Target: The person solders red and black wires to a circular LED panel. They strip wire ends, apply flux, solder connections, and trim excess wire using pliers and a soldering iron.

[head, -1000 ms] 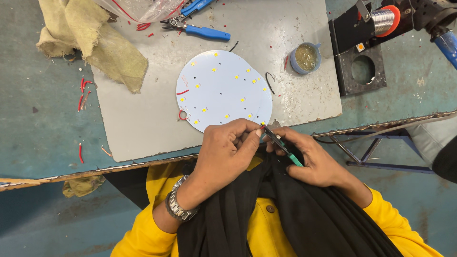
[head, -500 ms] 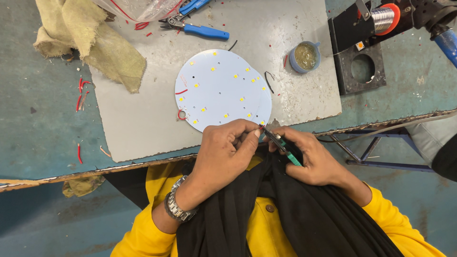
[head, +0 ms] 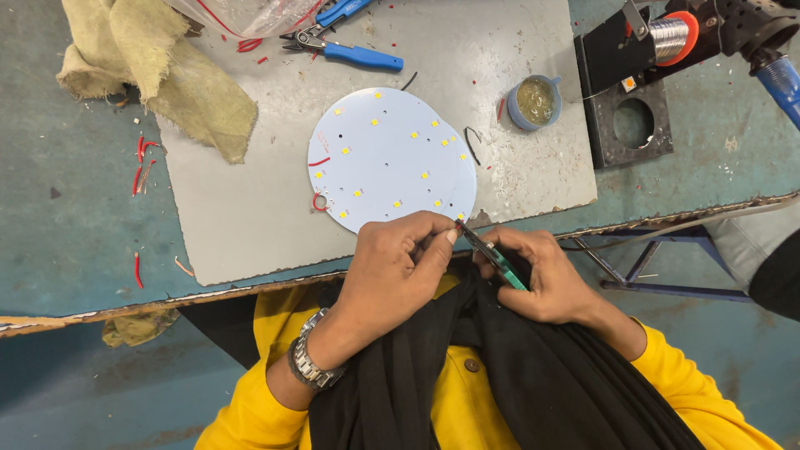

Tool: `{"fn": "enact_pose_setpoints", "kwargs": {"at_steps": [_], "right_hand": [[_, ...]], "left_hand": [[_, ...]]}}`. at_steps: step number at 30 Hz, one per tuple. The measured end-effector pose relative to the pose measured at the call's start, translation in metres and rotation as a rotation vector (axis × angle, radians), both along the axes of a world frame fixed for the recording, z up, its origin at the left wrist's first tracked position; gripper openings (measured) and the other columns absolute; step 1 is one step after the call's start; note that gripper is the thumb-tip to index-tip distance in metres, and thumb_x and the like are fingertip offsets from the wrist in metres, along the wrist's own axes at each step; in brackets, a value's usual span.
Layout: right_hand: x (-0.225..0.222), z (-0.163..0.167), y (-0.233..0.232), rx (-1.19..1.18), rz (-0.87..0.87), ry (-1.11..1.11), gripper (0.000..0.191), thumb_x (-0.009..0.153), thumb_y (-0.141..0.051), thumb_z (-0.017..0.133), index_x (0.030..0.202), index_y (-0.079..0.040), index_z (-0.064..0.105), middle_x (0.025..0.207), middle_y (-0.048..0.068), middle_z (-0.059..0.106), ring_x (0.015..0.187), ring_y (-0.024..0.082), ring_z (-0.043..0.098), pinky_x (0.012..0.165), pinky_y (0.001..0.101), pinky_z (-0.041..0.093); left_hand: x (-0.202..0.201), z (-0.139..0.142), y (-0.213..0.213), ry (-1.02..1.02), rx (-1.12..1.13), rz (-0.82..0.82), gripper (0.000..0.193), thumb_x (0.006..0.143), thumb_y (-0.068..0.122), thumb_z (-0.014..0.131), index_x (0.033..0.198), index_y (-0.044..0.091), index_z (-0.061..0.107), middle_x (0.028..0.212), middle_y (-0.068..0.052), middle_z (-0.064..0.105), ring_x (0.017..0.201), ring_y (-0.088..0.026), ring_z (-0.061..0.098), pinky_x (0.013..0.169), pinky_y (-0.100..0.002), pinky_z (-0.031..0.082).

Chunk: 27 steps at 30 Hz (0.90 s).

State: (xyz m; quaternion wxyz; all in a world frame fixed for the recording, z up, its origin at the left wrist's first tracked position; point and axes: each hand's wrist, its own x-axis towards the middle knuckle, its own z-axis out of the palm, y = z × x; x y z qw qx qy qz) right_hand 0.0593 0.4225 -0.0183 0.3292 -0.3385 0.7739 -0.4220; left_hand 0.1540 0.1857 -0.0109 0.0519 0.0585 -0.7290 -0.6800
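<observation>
Small green circuit strip (head: pixel 493 255), pinched between both sets of fingers just at the near rim of the round white LED board (head: pixel 392 158). Held edge-on and tilted, probably to bring one end up against the rim of the disc. Left hand (head: pixel 400 267) curled, thumb and forefinger closed tight on the upper tip of the strip; right hand (head: pixel 542 279) wrapped shut around its lower end, likely steadying it from below. Both held over the lap, just off the near table edge, above folds of black cloth (head: pixel 500 367) and yellow sleeves.

Beyond the fingertips: the disc lying flat on a grey mat (head: pixel 250 217), dotted with small yellow squares, a red wire loop (head: pixel 320 202) at its left edge. Further out past the disc, blue-handled pliers (head: pixel 342 46) and a clear plastic bag (head: pixel 250 12) with red wire inside, no label readable. To the right of the fingers and further out, a small round tin (head: pixel 534 102) of yellowish paste, then a black stand (head: pixel 633 92) carrying a solder spool on an orange reel. Far out to the left, a crumpled tan rag (head: pixel 150 67) and red wire offcuts (head: pixel 142 162) on the blue table (head: pixel 67 233).
</observation>
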Motion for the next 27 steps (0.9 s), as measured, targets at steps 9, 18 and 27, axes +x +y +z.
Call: {"fn": "enact_pose_setpoints", "kwargs": {"at_steps": [9, 18, 27], "right_hand": [[0.005, -0.013, 0.019, -0.126, -0.114, -0.229, 0.058, 0.062, 0.004, 0.061, 0.120, 0.002, 0.064, 0.106, 0.007, 0.065, 0.094, 0.012, 0.061, 0.083, 0.0259, 0.050], [-0.002, 0.023, -0.003, -0.740, -0.407, -0.504, 0.045, 0.080, 0.000, 0.070, 0.123, 0.003, 0.060, 0.115, 0.010, 0.060, 0.110, 0.019, 0.059, 0.096, 0.0293, 0.047], [-0.109, 0.063, -0.040, -0.353, -0.084, 0.395, 0.062, 0.079, -0.015, 0.066, 0.138, -0.002, 0.053, 0.123, 0.008, 0.062, 0.108, 0.019, 0.062, 0.100, 0.0334, 0.053]], "left_hand": [[0.006, -0.005, -0.007, 0.315, 0.057, -0.102, 0.009, 0.099, 0.009, 0.068, 0.104, 0.001, 0.071, 0.086, -0.009, 0.073, 0.070, -0.017, 0.072, 0.064, -0.028, 0.055], [0.022, 0.003, -0.013, 0.456, 0.091, -0.077, 0.005, 0.100, 0.006, 0.069, 0.103, 0.004, 0.072, 0.089, -0.008, 0.075, 0.075, -0.017, 0.073, 0.068, -0.027, 0.055], [0.028, -0.022, -0.010, -0.032, 0.463, -0.051, 0.020, 0.100, 0.010, 0.064, 0.111, -0.004, 0.072, 0.079, -0.007, 0.073, 0.064, -0.008, 0.069, 0.057, -0.022, 0.056]]}}
